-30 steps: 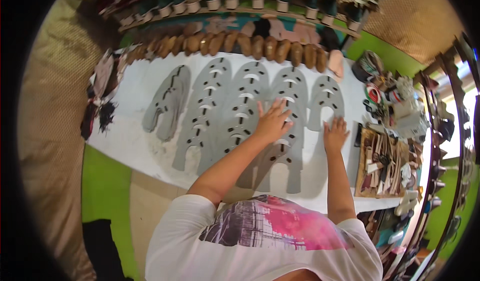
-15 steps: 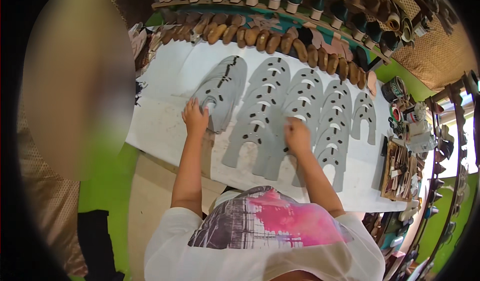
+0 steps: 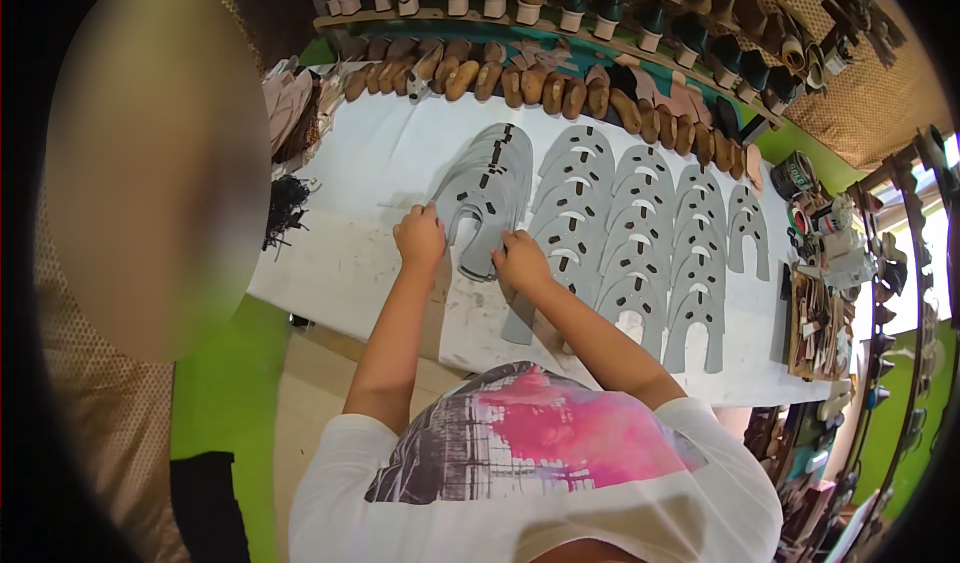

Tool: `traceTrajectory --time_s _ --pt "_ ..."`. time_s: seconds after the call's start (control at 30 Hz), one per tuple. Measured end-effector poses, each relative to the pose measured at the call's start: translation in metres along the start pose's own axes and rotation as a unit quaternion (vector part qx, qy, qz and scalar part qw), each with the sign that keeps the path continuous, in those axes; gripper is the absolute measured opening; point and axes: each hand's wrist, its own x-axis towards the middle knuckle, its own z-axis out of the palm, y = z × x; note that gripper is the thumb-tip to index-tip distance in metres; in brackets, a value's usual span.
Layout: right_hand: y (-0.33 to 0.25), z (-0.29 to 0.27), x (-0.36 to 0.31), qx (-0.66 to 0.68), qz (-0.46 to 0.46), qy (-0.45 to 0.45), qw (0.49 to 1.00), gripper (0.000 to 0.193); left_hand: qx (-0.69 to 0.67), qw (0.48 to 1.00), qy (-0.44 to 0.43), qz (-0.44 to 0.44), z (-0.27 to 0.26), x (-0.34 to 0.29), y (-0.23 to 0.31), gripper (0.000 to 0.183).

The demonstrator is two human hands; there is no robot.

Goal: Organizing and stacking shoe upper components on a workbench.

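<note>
A thick overlapping pile of grey U-shaped shoe-upper pieces [image 3: 487,188] with small dark patches lies on the white table. At the left leg of the nearest piece is my left hand [image 3: 420,235], its fingers curled closed against the edge. My right hand [image 3: 522,261] pinches at the right leg's edge, near its lower end. Both hands partly cover the edges they touch. To the right, similar grey pieces [image 3: 632,248] are laid overlapping in rows, their curved tops pointing away from me.
Wooden shoe lasts [image 3: 534,87] line the far side of the white table [image 3: 375,298], below a shelf of more lasts. Cans [image 3: 795,173] and a box of scraps [image 3: 815,333] stand at the right. Dark scraps [image 3: 288,210] lie at the left edge.
My right hand has moved left from the rows to the pile's right leg. My left hand's fingers, spread before, are now curled at the left leg. The view has shifted slightly.
</note>
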Motion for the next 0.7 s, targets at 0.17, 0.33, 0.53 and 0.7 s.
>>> traceTrajectory --time_s 0.17,0.33,0.53,0.7 --pt "0.009 0.011 0.015 0.318 0.107 -0.030 0.942 0.036 -0.077 0.997 -0.026 -0.003 -0.005 0.010 -0.009 0.026" --pt "0.026 0.032 0.031 0.435 0.152 0.010 0.887 0.032 -0.232 0.966 -0.113 -0.015 0.000 0.019 -0.008 0.028" --pt "-0.010 0.022 0.032 0.519 0.199 0.022 0.831 0.027 -0.470 0.867 -0.158 -0.052 0.026 0.008 -0.027 0.037" --pt "0.003 0.003 0.026 0.465 0.143 -0.003 0.874 0.026 -0.484 0.834 -0.246 -0.095 -0.008 -0.007 0.001 0.046"
